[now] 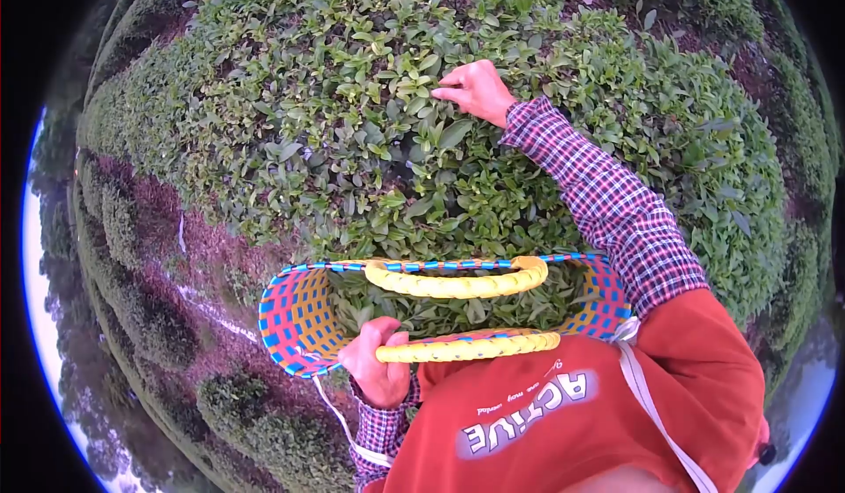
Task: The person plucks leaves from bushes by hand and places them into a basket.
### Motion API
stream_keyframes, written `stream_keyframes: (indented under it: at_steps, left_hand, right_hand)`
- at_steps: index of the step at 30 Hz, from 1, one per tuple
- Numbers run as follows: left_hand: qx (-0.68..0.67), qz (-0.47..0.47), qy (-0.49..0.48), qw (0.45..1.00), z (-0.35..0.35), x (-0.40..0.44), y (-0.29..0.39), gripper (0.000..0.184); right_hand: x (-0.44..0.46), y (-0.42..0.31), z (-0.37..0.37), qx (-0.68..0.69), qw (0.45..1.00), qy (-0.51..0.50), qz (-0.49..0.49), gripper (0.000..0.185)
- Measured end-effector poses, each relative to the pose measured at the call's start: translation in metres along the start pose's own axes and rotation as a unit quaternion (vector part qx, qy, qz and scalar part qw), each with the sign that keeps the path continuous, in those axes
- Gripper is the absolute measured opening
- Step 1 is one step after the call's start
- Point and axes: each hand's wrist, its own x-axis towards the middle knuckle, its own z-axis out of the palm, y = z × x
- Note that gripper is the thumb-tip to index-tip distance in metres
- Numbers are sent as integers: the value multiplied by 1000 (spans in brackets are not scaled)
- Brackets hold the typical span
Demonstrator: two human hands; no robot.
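My right hand, in a checked sleeve, reaches over a tea bush. Its thumb and forefinger are pinched together beside pale green young leaves; anything between the fingertips is too small to make out. Against my body hangs a woven basket in blue, pink and yellow, with picked green leaves inside. Two yellow wrapped handles, a far one and a near one, arch over its opening. My left hand is closed on the basket's near rim at the left end of the near handle.
A white strap runs from the basket up over my red shirt. More bush rows curve away at both sides. Bare reddish ground lies between rows on the left.
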Motion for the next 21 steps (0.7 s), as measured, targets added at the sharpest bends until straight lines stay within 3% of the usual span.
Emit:
stream_keyframes:
  at_steps: [3,5,7,8,10,11,12,13,14,15,16,18,21]
  left_hand:
    - [12,17,-5,1000,0,1,-3,7]
    - [16,20,6,1000,3,3,-2,6]
    - [25,6,2,1000,0,1,2,3]
    - [14,3,11,1000,1,2,1,3]
    - [-10,-11,31,999,3,0,-3,2]
    - [-17,-14,33,999,3,0,-4,3]
    - [-26,-13,35,999,4,0,-4,3]
    - [-33,-11,36,999,5,-1,-3,3]
    - [-41,-6,36,999,6,0,-4,4]
    - [-49,-12,26,998,7,-2,-9,4]
    - [-54,-16,22,998,8,-3,-8,4]
    - [-63,-25,11,998,8,-3,-7,3]
    - [-31,19,7,999,8,1,-2,3]
  right_hand:
    - [-5,-25,-15,271,946,77,163,15]
    - [4,-59,-62,256,948,182,50,24]
    - [3,-73,-97,341,919,199,3,22]
    - [-16,-83,-116,323,931,171,-12,22]
    - [-75,-111,-144,230,955,164,90,28]
    - [-108,-120,-151,244,949,167,113,31]
    - [-141,-142,-156,166,972,130,106,33]
    - [-180,-119,-140,184,976,79,-82,29]
    - [-193,-128,-133,88,973,-75,-202,24]
    - [-202,-143,-136,-11,961,-257,-101,17]
    - [-210,-131,-140,-73,966,-233,-84,21]
    - [-190,-103,-151,102,981,-87,142,27]
    - [-110,-18,-142,-46,989,-6,140,40]
